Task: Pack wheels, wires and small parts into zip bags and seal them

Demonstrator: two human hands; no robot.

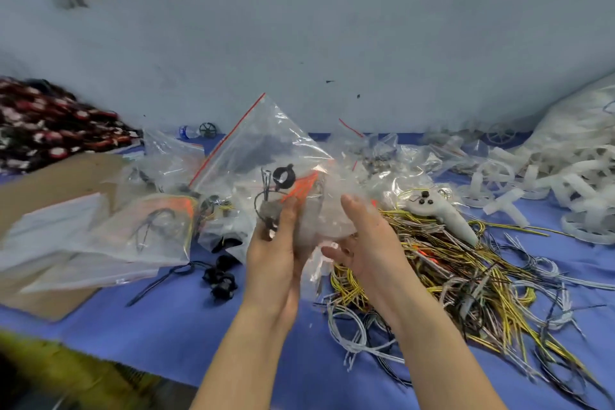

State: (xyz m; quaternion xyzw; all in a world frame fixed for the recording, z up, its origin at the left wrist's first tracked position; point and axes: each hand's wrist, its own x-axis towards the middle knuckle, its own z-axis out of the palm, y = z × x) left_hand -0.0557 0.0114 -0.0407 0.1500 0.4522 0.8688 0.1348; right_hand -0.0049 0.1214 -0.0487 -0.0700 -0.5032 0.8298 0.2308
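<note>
Clear zip bag (266,150) held up; wire pile (466,276) right (white controller (442,213) atop).

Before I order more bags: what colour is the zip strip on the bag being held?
Red, along the top edge of the clear zip bag; the head view shows it.

Your left hand (278,251) and right hand (367,243) are both bare, with no gloves, rings, watch or bracelet, your forearms are uncovered up to the bottom edge of the view, no sleeve showing, and your fingernails are short and unpainted.
</note>
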